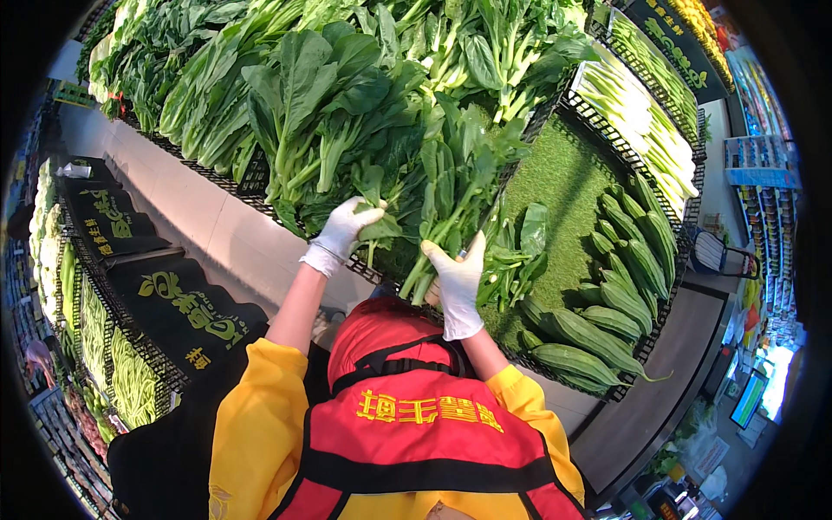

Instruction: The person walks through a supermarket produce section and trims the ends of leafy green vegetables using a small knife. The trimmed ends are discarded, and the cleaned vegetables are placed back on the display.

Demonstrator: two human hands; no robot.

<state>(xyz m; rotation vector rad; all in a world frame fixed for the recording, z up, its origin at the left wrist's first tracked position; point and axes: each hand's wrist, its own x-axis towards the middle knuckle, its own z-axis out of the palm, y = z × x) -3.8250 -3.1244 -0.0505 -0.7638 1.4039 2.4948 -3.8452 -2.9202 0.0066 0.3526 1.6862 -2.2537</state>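
White gloves cover both hands. My right hand is closed around the lower stalks of a bunch of leafy greens, whose leaves point away from me. To its left, my left hand pinches a smaller leafy green sprig between thumb and fingers. Beyond the hands lies a thick heap of broad-leaved greens at the edge of a black crate display. Some loose leafy stems rest on green matting just right of my right hand.
Ridged green gourds lie on the green mat at the right. Pale long stalks fill a black crate behind them. Another vegetable stand with long beans is at the left, across a tiled aisle.
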